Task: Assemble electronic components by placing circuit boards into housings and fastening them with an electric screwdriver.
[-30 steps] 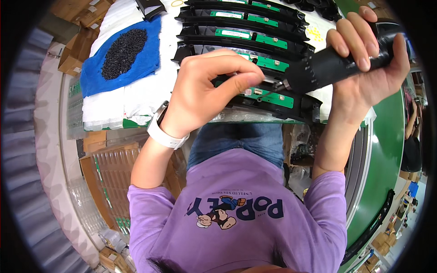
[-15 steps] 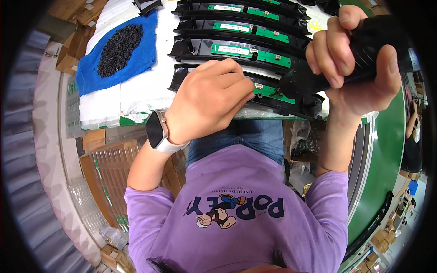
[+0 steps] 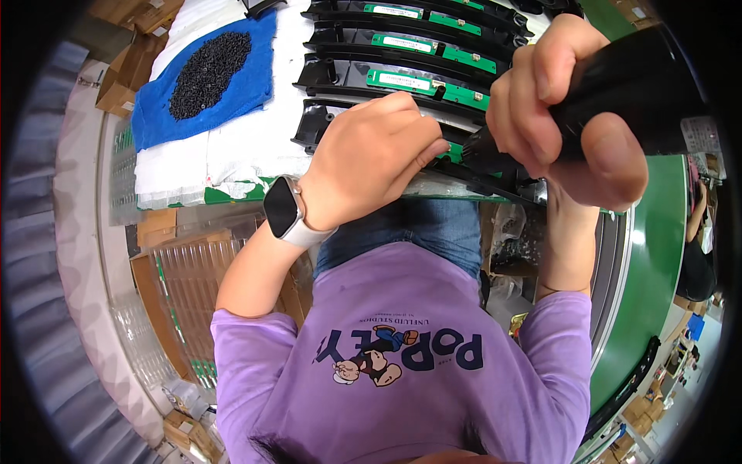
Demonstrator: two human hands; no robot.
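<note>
My right hand (image 3: 545, 108) is wrapped round a black power screwdriver (image 3: 641, 85), its nose tilted down to the left over the nearest black plastic strip (image 3: 313, 124). A green circuit board (image 3: 454, 152) shows on that strip between my two hands. My left hand (image 3: 375, 151), with a watch on the wrist, lies over the same strip. Its fingers are pinched together at the board, close to the screwdriver's nose; anything between the fingertips is hidden. The tool's tip is also hard to make out.
More black strips with green boards (image 3: 398, 80) lie in a row beyond. To the left, a blue cloth (image 3: 151, 120) holds a heap of small black screws (image 3: 205, 77). The white padded tabletop (image 3: 263, 155) ends just before my body. Cardboard boxes (image 3: 124, 85) and clear trays (image 3: 209, 271) stand at the left.
The screwdriver and my right hand have shifted left and nearer the camera, covering more of the board. My left hand has moved slightly right, its fingers still pinched. The whole view has shifted slightly.
</note>
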